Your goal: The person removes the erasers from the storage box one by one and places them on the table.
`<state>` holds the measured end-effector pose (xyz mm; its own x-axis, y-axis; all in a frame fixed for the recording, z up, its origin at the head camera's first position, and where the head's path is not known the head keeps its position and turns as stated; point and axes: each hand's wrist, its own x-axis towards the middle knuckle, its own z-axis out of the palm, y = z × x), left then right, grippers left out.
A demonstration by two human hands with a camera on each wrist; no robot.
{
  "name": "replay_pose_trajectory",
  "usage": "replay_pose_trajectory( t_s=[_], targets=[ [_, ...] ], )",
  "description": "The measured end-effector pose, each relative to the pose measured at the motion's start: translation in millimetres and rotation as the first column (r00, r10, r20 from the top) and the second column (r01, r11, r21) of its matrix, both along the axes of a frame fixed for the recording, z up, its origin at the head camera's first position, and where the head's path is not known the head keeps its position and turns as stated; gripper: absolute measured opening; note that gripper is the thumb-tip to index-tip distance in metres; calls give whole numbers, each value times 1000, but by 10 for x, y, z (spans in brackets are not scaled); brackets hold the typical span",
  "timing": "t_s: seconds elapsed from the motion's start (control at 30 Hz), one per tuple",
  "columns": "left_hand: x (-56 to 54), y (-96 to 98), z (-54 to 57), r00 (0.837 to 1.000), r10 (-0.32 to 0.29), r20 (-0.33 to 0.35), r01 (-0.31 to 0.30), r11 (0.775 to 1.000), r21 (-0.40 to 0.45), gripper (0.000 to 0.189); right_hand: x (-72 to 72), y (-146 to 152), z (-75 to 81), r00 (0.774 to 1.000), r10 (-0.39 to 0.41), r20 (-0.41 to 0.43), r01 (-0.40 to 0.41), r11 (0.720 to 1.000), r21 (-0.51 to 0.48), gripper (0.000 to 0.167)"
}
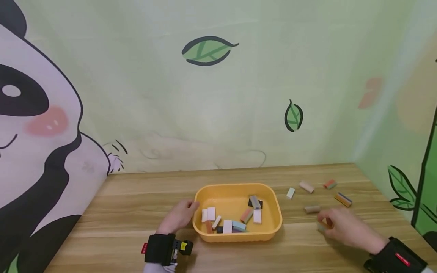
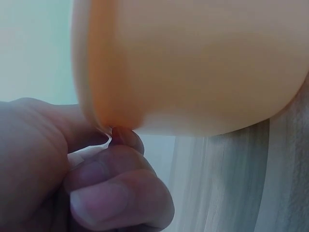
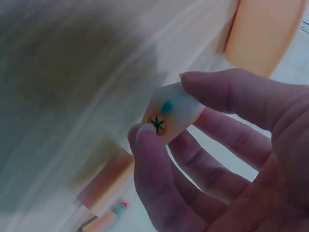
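A yellow plastic tray [image 1: 235,239] stands on the table, holding several small rectangular blocks in white, orange, grey, blue and black. My left hand [image 1: 179,217] pinches its left rim between thumb and fingers; the left wrist view shows the fingers [image 2: 120,193] curled under that rim. To the right of the tray, my right hand [image 1: 345,225] grips a small pale block [image 3: 181,108] between thumb and fingertips. A round orange motif with a dark star and a green mark show on the block's face. Close beyond this hand lies a grey-brown block [image 1: 312,209].
Further back on the right lie a white block [image 1: 290,193], a pink one [image 1: 306,187], an orange-and-green one [image 1: 330,184] and a striped one [image 1: 343,199]. A fabric backdrop [image 1: 218,113] with a panda and leaves rises along the table's back edge.
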<state>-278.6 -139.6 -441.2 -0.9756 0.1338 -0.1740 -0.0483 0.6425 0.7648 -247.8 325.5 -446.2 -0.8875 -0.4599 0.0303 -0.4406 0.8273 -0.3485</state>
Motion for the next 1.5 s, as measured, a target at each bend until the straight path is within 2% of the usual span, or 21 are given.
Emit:
replay_pose_trajectory(
  t_s=[0.17, 0.3, 0.5, 0.7, 0.93, 1.13, 1.23, 1.37, 1.5],
  targets=[
    [30, 7, -25, 1000, 9, 11, -9, 1000, 6, 32, 13, -32, -46, 999, -18, 38, 18, 1000, 14, 16],
    [30, 17, -26, 1000, 3, -6, -3, 1000, 15, 32, 11, -50, -62, 997, -41, 71, 41, 999, 5, 15],
    [35, 11, 3, 1000, 9, -14, -9, 1000, 29, 31, 5, -84, -88, 1000, -3, 16, 2, 999, 42, 12],
    [42, 1, 2, 1000, 2, -6, -2, 1000, 14, 31, 48, -119, -120, 1000, -14, -13, 15, 998, 67, 14],
    [23, -5, -6, 1000, 16, 4, -16, 1000, 14, 32, 51, -110, -136, 998, 9, -56, -5, 998, 69, 15],
    [-1, -1, 10, 1000, 14, -3, -14, 1000, 0, 32, 56, -120, -118, 998, -28, -48, 32, 995, 93, 15],
    [-4, 9, 13, 1000, 10, -1, -10, 1000, -1, 32, 77, -124, -95, 997, -71, -11, 72, 989, 128, 19],
    [1, 7, 10, 1000, 10, 6, -10, 1000, -5, 32, 96, -141, -8, 995, -99, -7, 99, 982, 160, 40],
    [8, -6, 13, 1000, 20, 13, -20, 1000, -5, 32, 76, -194, 177, 987, -63, -147, 86, 984, 155, 59]
  ],
)
